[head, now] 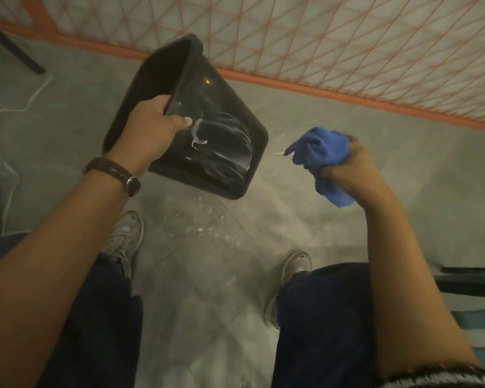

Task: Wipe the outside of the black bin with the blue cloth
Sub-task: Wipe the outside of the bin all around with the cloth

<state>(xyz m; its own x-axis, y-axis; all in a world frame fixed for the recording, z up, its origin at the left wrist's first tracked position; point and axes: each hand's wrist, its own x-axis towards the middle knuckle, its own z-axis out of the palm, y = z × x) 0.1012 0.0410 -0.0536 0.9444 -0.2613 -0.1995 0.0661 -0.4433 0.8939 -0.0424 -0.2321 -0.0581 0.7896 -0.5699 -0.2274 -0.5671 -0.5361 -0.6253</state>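
Observation:
The black bin (pixel 157 71) is held up above the floor, tilted, its open mouth facing me, with a crumpled black liner (pixel 221 147) inside. My left hand (pixel 154 127) grips the bin's near rim, thumb inside and fingers outside. To the right, my right hand (pixel 347 163) holds the bunched blue cloth (pixel 317 152). The cloth hangs in the air a short way right of the bin and does not touch it.
An orange wire-mesh panel (pixel 347 43) runs across the back. The grey floor (pixel 207 261) carries white specks and a white cord (pixel 9 113) at the left. A dark leg (pixel 14 49) stands at far left, dark furniture (pixel 471 284) at right. My shoes and knees are below.

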